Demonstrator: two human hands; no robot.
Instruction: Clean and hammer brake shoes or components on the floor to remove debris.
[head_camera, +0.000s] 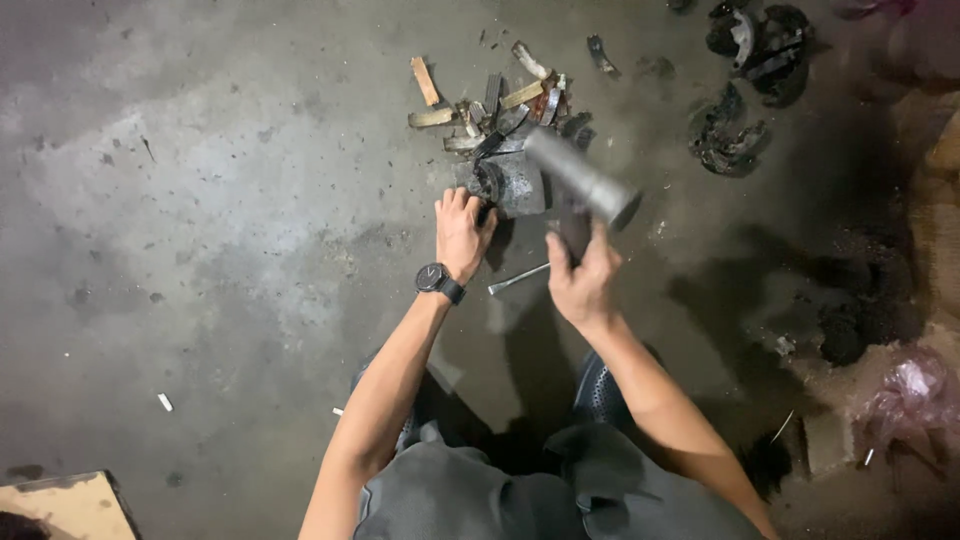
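From the head camera, looking straight down at a stained grey concrete floor, the person's right hand is closed tight around the dark handle of a heavy hammer with a grey cylindrical metal head; the head is raised above the floor and tilted, and it is slightly blurred. The left hand, with a black wristwatch on its wrist, rests fingers-down on a dark, grimy metal part that lies on the floor just ahead of the person's knees; its fingers curl onto the part's near left edge, but whether they actually clasp it cannot be told. The hammer head hangs just to the right of and above that part. A thin bright metal rod lies on the floor between the two hands. Just beyond the part sits a small heap of tan and grey broken strips and curved scraps. Well apart, toward the upper right, lie dark curved metal pieces. A crumpled pink plastic bag lies at the lower right edge.
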